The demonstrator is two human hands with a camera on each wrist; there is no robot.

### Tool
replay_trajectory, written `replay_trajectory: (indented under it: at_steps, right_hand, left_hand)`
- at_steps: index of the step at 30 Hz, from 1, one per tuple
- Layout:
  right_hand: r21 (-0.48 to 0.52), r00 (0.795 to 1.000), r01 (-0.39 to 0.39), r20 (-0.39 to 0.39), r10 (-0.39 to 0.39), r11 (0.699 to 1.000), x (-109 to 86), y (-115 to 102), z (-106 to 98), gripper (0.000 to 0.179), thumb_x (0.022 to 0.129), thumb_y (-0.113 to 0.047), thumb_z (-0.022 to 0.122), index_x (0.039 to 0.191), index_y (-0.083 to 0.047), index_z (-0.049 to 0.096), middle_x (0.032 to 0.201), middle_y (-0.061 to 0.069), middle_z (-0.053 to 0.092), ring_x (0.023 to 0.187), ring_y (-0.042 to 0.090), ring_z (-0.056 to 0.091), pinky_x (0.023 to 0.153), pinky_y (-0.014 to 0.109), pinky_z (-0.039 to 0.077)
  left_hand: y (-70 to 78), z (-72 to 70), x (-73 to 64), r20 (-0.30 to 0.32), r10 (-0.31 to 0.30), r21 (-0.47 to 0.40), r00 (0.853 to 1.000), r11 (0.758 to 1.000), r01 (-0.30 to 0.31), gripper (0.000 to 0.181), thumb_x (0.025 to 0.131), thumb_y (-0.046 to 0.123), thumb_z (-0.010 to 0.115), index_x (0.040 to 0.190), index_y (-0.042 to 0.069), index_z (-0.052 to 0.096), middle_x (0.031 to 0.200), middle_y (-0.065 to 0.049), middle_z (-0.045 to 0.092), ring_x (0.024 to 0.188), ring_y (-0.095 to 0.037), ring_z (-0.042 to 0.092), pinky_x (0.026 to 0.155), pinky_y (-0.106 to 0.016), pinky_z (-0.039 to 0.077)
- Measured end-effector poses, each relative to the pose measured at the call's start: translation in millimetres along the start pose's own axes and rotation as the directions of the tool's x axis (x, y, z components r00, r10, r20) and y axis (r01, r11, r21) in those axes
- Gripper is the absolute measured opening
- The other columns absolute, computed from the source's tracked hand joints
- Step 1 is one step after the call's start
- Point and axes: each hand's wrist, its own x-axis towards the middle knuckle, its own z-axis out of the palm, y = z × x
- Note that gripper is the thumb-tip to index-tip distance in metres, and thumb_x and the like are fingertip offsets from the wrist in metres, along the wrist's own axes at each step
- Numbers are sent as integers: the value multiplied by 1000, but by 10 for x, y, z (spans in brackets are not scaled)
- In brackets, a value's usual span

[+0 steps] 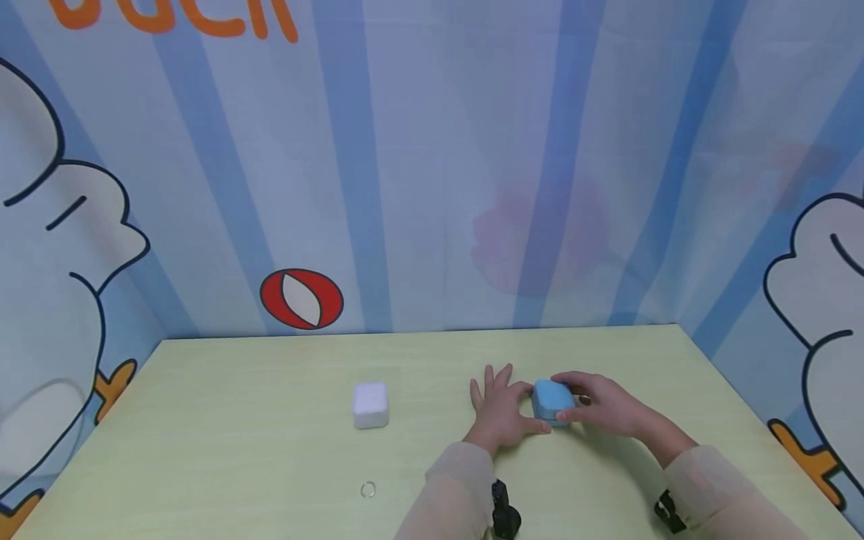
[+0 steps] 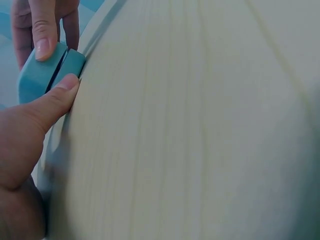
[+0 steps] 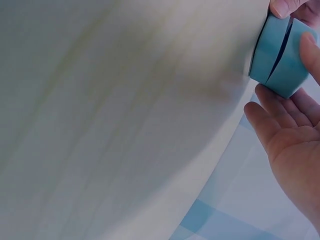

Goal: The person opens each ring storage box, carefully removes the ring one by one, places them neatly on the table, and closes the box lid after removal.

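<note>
A small blue ring box (image 1: 550,394) with rounded corners sits on the right half of the table. In the left wrist view a dark gap runs between its lid (image 2: 36,80) and its base (image 2: 71,65). My left hand (image 1: 502,418) pinches the base from the left with thumb and index finger, its other fingers spread. From the right, my right hand (image 1: 607,405) grips the lid, thumb on the near side and fingers on the far side. The inside of the box is hidden.
A pale lavender box (image 1: 370,405) of similar shape stands left of my hands. Closer to me lies a small thin ring (image 1: 367,489). Behind the pale wooden table (image 1: 256,420) hangs a blue striped cloth (image 1: 418,187) with cartoon prints, continuing along both sides.
</note>
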Motion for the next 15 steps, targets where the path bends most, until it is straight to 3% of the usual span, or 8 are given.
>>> replay_trajectory:
  at_steps: [8,15]
  right_hand:
    - [62,1000,12,23,-14,998,24,14,-12,65,88,-26,67,135,11,42,131,28,51,119,41,52,95,52,47]
    - [106,999,-26,43,21,994,28,43,-14,67,89,-29,66,137,9,40,134,29,48,121,42,50,90,40,51]
  left_hand:
    - [5,-22,-7,-8,-2,19,1000,1000,2,59,72,47,78,123,20,62,154,-8,29,146,-38,9,114,-61,3]
    - [5,-27,-7,-10,2,16,1000,1000,-2,59,72,47,78,122,19,63,153,-9,31,146,-38,10,114,-60,4]
